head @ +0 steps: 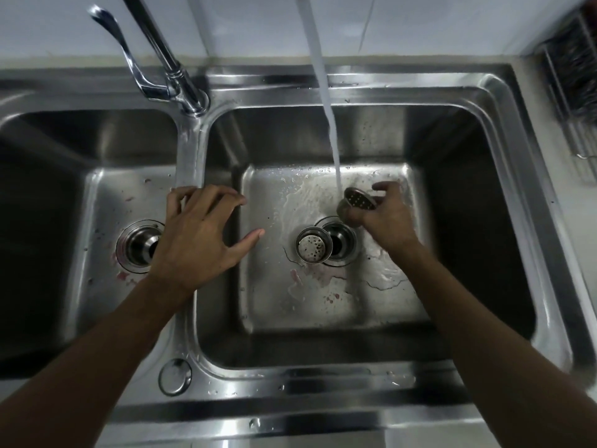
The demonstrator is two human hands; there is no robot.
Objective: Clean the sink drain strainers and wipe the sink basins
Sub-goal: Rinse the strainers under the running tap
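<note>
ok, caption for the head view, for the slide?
Right hand holds a drain strainer under running water; left hand rests on the sink divider.

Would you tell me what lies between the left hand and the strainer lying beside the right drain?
Only bare, wet basin floor, in the head view, between left hand and strainer.

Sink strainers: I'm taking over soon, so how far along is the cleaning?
Done: two strainers are out and the right drain stands open. In hand: the right hand holds one strainer under the running water; the second strainer lies beside that drain, and the left hand rests on the divider. Left: pinkish stains on the right basin and left basin floors suggest neither has been wiped.
</note>
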